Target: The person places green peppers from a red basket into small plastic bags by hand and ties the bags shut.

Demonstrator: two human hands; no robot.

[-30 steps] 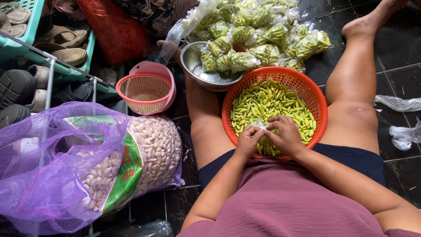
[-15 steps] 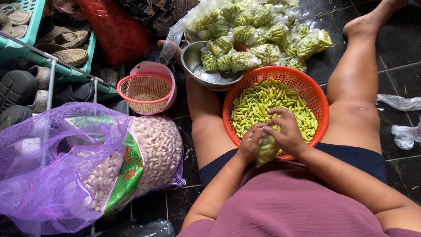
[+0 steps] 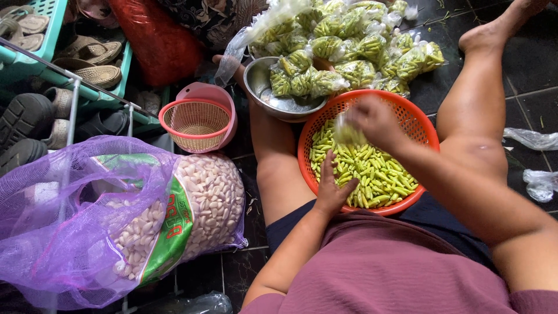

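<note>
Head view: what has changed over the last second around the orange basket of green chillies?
The right hand has lifted away from the body toward the far rim, carrying a small clear plastic bag of chillies. The left hand let go of the bag and now rests on the loose green chillies. The round orange plastic basket, the metal bowl and the pile of filled bags stayed put.

Head camera looks steeply down, close over the orange basket (image 3: 418, 125).

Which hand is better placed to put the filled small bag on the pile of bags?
Probably the right hand: it holds the small bag raised, close to the pile of bags. The left hand rests low in the orange basket.
</note>
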